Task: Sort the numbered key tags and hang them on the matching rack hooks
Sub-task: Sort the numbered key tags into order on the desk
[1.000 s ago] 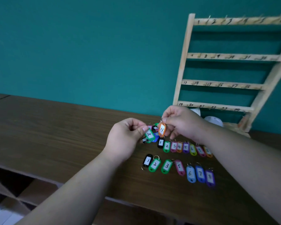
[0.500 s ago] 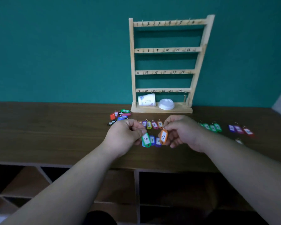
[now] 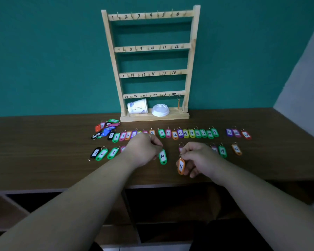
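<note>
My left hand [image 3: 143, 151] pinches the ring of a green tag numbered 10 [image 3: 162, 157], which hangs just above the table. An orange tag numbered 11 [image 3: 181, 166] dangles from the pinched fingers of my right hand [image 3: 198, 158]. Two rows of coloured numbered tags lie on the wooden table [image 3: 43, 160]: a far row [image 3: 187, 133] and a near row [image 3: 101, 153] partly hidden by my hands. The wooden rack [image 3: 152, 16] stands against the teal wall, with four bars of hooks numbered 1 to 24. One ring hangs under hook 24 [image 3: 179, 100].
A small heap of unsorted tags [image 3: 107, 126] lies left of the rack's base. A tipped paper cup [image 3: 137, 106] and a white lid [image 3: 160, 110] sit on the rack's base. Open shelf compartments [image 3: 7, 211] lie below the table edge.
The camera has swung and pulled back, bringing the whole rack and both tag rows into view. My hands have moved apart, the tags 10 and 11 now separated and lower.
</note>
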